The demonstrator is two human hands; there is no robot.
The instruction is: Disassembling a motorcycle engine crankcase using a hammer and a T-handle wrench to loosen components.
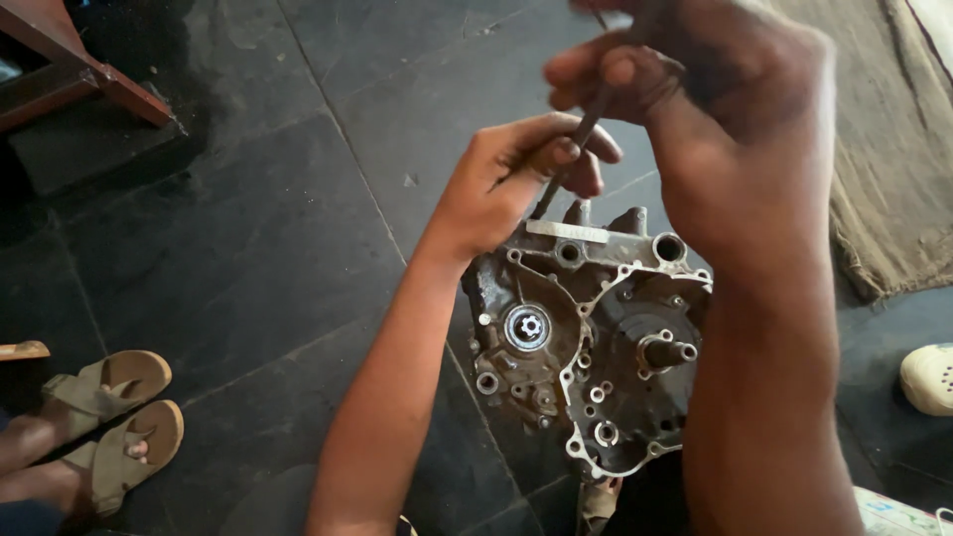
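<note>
Both hands pinch one thin dark metal rod (581, 134): my left hand (516, 179) low, my right hand (695, 89) high, over the greasy, rough-cast engine casing (586, 347) on dark slate floor tiles (248, 199), beside coarse brown matting (884, 149) and someone's tan sandals (114, 422).

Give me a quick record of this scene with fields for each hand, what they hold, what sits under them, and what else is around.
left hand: pinches the lower part of a thin metal rod
right hand: grips the upper part of the same rod
rod: slanted, lower end just above the engine casing's top edge
engine casing: greasy metal, on the dark tiled floor, open side up, a shaft sticking out
nearby: another person's sandalled feet at left, brown cloth at right
</note>
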